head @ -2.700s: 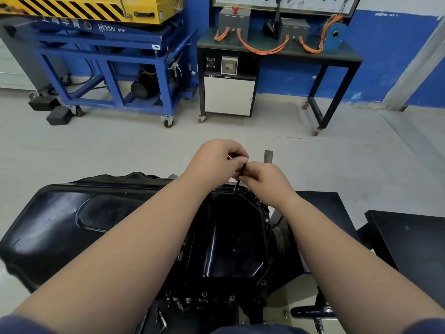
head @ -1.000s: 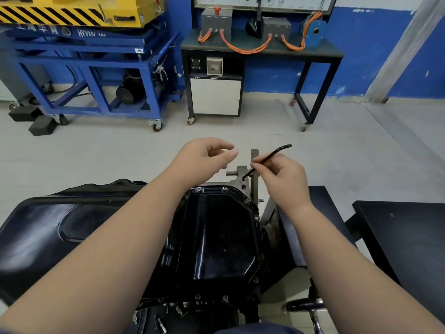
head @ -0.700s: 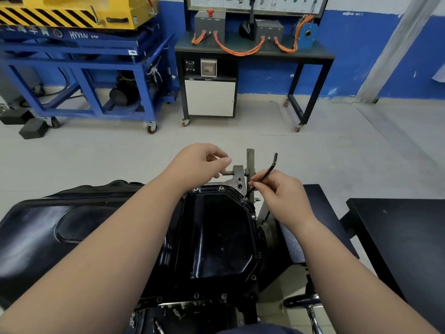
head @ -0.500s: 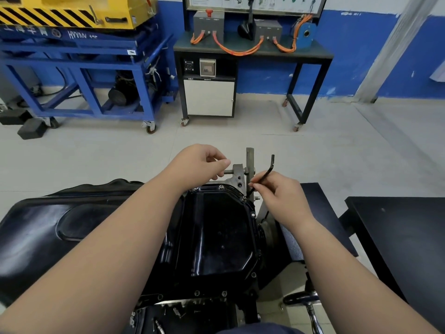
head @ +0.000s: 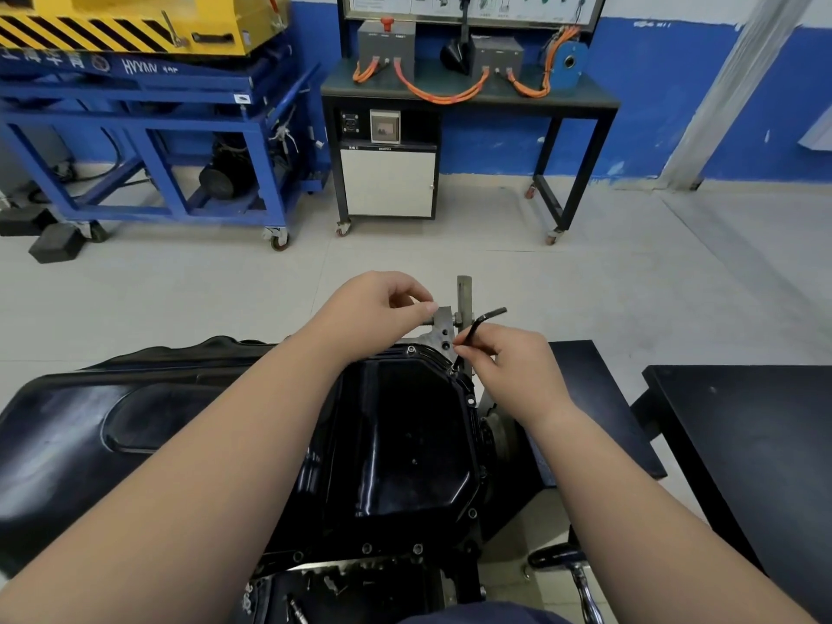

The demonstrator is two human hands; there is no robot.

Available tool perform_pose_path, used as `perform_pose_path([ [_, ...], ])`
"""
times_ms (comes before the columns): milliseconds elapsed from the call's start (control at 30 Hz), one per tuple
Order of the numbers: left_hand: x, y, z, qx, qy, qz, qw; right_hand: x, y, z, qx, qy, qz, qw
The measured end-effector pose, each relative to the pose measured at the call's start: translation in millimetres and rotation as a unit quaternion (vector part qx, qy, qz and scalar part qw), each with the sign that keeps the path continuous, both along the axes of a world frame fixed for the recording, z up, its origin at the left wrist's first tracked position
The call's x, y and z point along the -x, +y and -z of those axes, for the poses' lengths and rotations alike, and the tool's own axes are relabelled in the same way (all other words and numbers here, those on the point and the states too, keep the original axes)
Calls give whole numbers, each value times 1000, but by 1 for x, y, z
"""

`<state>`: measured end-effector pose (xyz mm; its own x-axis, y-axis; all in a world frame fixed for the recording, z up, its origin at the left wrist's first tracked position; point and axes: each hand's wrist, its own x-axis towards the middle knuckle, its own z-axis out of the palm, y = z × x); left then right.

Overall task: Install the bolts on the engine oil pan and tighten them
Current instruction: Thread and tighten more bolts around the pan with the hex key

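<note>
The black engine oil pan [head: 405, 443] lies in front of me, with small bolts [head: 410, 349] seated round its flange. My right hand [head: 508, 367] pinches a black L-shaped hex key [head: 472, 333] whose long end stands in a bolt at the pan's far right corner, the short arm pointing right. My left hand [head: 373, 308] hovers over the far edge of the pan with its fingers curled, thumb and forefinger close together; I cannot tell whether they hold anything.
A grey metal bracket with an upright bar [head: 463, 304] stands just behind the pan. A black cover [head: 90, 425] lies to the left, black tables [head: 743, 443] to the right. Loose bolts lie in a tray [head: 315, 587] at the near edge. Blue cart [head: 180, 128] and bench [head: 450, 96] stand far off.
My right hand swung the hex key from a lifted, free position down into the far right corner bolt and has turned its short arm to the right. My left hand drew back slightly.
</note>
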<state>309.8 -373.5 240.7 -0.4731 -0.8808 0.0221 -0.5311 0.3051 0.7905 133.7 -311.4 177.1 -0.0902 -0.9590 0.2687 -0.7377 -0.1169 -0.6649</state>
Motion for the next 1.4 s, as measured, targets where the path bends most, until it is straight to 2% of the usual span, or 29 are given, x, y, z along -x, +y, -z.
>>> perform_pose_path([
  [100, 4, 3, -2, 13, 4, 18, 1000, 1, -1, -3, -3, 19, -3, 1000],
  [400, 13, 18, -5, 11, 59, 93, 994, -3, -4, 1, -7, 2, 9, 1000],
  [600, 18, 15, -3, 46, 17, 87, 995, -4, -3, 2, 1, 3, 25, 1000],
  [800, 20, 14, -1, 18, 40, 91, 995, 2, 5, -1, -30, -94, -47, 994],
  [967, 21, 14, 1, 30, 45, 68, 996, 3, 3, -2, -30, -120, -24, 992],
  [1400, 23, 19, -2, 37, 39, 87, 995, -5, -5, 2, -21, -106, 1, 994],
])
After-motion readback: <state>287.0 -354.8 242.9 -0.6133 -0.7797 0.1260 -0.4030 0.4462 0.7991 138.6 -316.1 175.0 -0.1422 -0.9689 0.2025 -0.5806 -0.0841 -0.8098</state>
